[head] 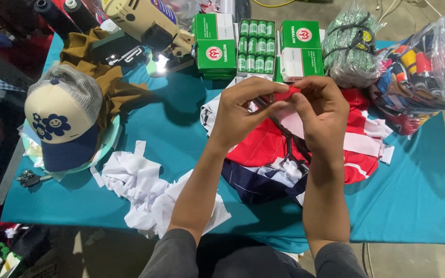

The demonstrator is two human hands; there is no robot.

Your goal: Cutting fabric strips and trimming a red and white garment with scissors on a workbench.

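Both hands are raised above the surface [418,206], which is covered in smooth teal cloth, and between them they pinch a small red fabric piece [287,93]. The left hand [240,110] grips its near edge with thumb and curled fingers, and the right hand [321,110] clasps the other end, so the soft red scrap sits just between the fingertips. Below the hands lies a heap of red, white and navy fabric pieces [263,149], with dark scissors [290,149] resting on it. To the left are crumpled white scraps [135,180] and a cream and navy cap [63,123] with a mesh back. Behind stand green boxes [215,46] and rows of green thread spools [256,46].
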